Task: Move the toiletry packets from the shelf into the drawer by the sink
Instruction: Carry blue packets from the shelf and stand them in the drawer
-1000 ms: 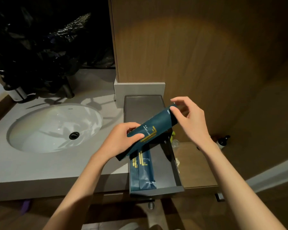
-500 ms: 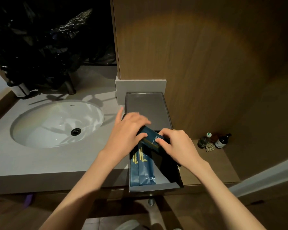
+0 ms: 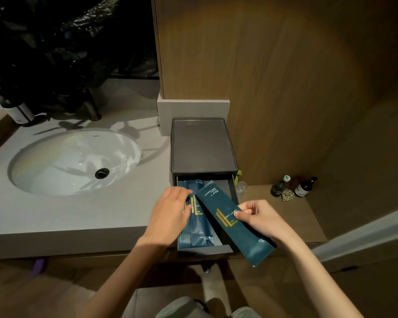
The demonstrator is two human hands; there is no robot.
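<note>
A small dark grey drawer unit (image 3: 202, 145) stands on the counter right of the sink, its drawer (image 3: 205, 250) pulled out toward me. Two dark blue toiletry packets (image 3: 199, 235) with gold marks lie flat along the drawer's left side. My right hand (image 3: 260, 218) pinches a third blue packet (image 3: 230, 219), which slants across the drawer with its near end sticking out over the front right corner. My left hand (image 3: 170, 214) has its fingers resting on the packets lying in the drawer.
A white oval sink (image 3: 74, 161) with a dark drain is set in the grey counter (image 3: 55, 216) at left, a dark faucet behind it. A lower wooden shelf (image 3: 285, 214) at right carries several small bottles (image 3: 294, 188). A wooden wall panel rises behind the drawer unit.
The packet held high in both hands came down to the drawer. My left hand let go and now rests on the lying packets; my right hand alone holds the slanted one.
</note>
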